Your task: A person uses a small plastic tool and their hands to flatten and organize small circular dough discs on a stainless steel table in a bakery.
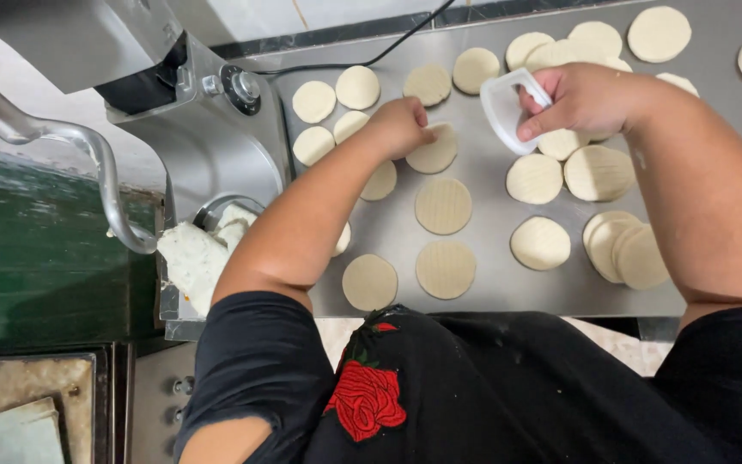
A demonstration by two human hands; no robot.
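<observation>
Already many dough discs (444, 204) lie on the steel table (491, 283). Left hand (398, 127) pinches one disc's (434, 151) edge; right hand (584, 99) grips a white cutter (505, 108). Dough lump (192, 258) at the machine (208, 129) remains uncut.

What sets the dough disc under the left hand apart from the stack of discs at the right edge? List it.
The dough disc under the left hand lies single, with one edge lifted by the fingers; the stack of discs is several overlapping, untouched. The disc sits mid-table, the stack near the front right. Both are pale, round and flat.
</observation>
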